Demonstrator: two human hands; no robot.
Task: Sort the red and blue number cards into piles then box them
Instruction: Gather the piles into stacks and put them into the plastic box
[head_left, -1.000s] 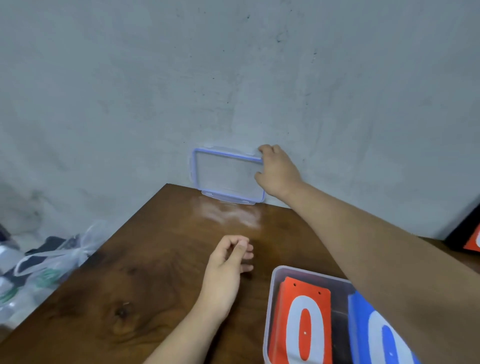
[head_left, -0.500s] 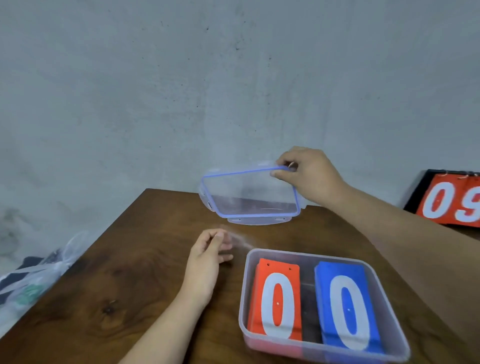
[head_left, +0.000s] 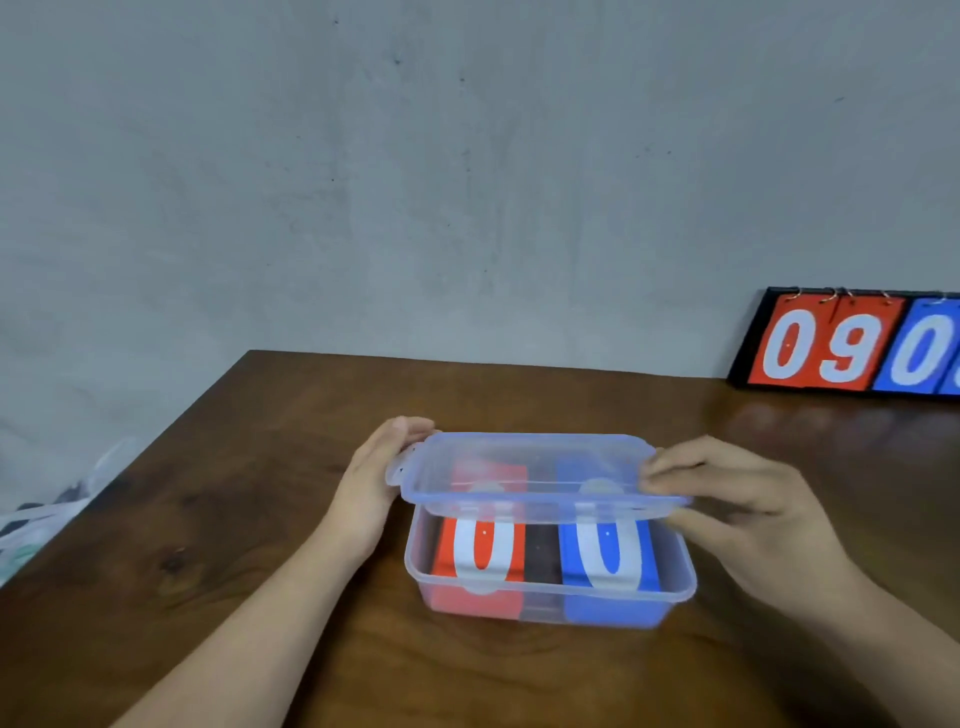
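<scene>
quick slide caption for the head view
Left hand and right hand hold the clear lid over the plastic box of red cards and blue cards.

A dark brown wooden table (head_left: 218, 519) is standing against a grey, speckled wall (head_left: 467, 182). At the table's far right corner, a black-framed flip scoreboard (head_left: 852, 345) is standing by the wall, showing red and blue digits. Beyond the table's left edge, clear plastic bags (head_left: 31, 525) are lying lower down.
</scene>
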